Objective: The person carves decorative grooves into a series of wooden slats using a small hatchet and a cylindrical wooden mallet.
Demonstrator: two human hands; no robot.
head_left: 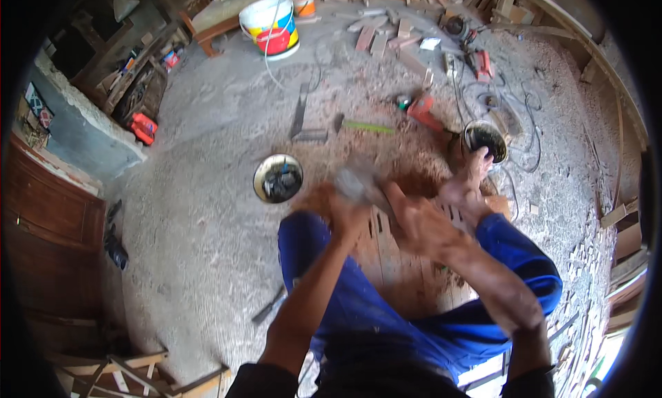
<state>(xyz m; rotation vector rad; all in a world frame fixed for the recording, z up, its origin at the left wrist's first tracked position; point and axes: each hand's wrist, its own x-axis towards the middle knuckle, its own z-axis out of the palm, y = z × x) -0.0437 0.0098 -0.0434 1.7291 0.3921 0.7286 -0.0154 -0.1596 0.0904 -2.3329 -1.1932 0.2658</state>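
My left hand (349, 212) is closed on a pale grey rounded thing (356, 182), too smeared by motion to name. Close beside it on the right, my right hand (422, 223) is closed, with a thin dark strip (378, 200) showing between the two hands; what its fingers grip is hidden. Below the hands lie wooden boards (387, 260) with dark narrow slots, between my blue-trousered legs. Reddish-brown dust (414, 181) is spread around them. My bare right foot touches a dark-filled bucket (485, 134).
A round tub with dark pieces (278, 179) stands left of my hands. Ahead lie a try square (308, 134), a hammer with a green handle (365, 126) and a red power tool (425, 113) among cables. Farther back are a colourful bucket (269, 27) and wood offcuts (378, 45).
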